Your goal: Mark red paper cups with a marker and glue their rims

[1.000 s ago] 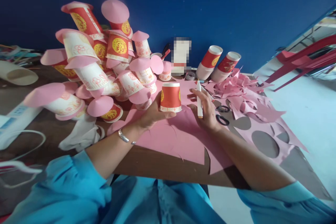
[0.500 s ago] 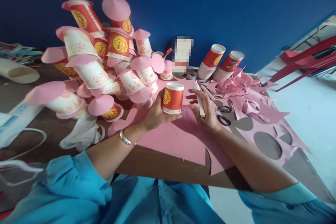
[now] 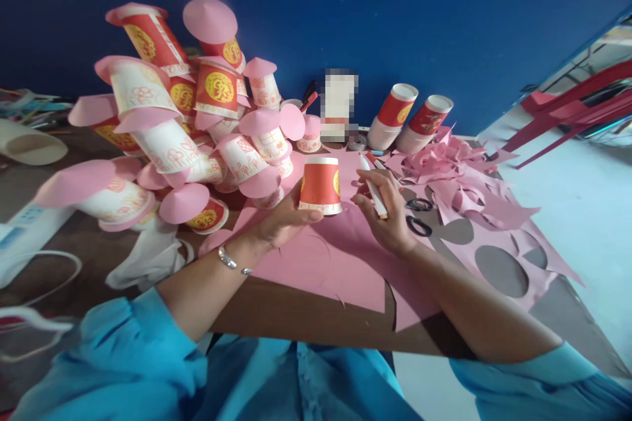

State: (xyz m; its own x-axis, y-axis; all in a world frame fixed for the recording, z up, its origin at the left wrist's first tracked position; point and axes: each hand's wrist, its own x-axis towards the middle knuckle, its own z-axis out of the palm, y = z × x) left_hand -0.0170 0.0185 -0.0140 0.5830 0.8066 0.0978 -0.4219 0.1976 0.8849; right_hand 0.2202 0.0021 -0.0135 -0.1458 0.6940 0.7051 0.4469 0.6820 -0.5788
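Note:
My left hand (image 3: 284,218) is wrapped round a red paper cup (image 3: 320,184) with gold emblems and a white band at its lower edge, where faint red drawn lines show. The cup stands upside down in my grip, above the pink paper sheets (image 3: 316,263). To its right, my right hand (image 3: 388,217) is closed on a white marker pen (image 3: 374,185), apart from the cup. The pen's pale tip points up and away from me. Just beyond that hand lie black-handled scissors (image 3: 419,216), partly under pink paper.
On the left, several decorated cups with pink cone tops (image 3: 217,92) are piled up. Two stacks of cups (image 3: 392,115) stand at the back right, near pink paper scraps (image 3: 459,171). A white crumpled bag (image 3: 148,256) lies at left. A red chair (image 3: 577,102) is beyond the table.
My left hand has turned the cup, so its gold emblem has moved from the left side and another shows at the right edge. My right hand still holds the pen, slightly tilted.

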